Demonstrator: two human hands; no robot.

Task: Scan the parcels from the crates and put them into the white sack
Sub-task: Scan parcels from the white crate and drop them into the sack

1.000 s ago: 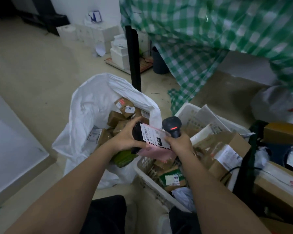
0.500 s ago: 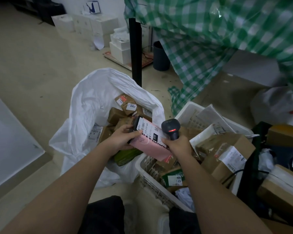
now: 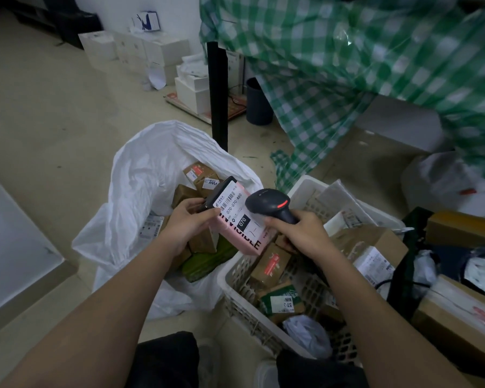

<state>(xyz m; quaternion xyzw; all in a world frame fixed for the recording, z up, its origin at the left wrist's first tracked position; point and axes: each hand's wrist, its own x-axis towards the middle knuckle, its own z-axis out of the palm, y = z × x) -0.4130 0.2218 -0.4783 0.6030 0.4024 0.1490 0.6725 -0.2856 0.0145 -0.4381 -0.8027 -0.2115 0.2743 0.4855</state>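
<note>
Pink parcel with its white label facing up, held over the gap between white sack and white crate, your left hand fingers curled round its left edge, your right hand gripping the black scanner just above the label, brown parcels in the sack.

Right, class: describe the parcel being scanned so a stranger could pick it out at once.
Find the white sack beside the white crate. Between them, the left hand holds a pink box under the scanner. It alone is pink; neighbouring parcels are brown.
</note>
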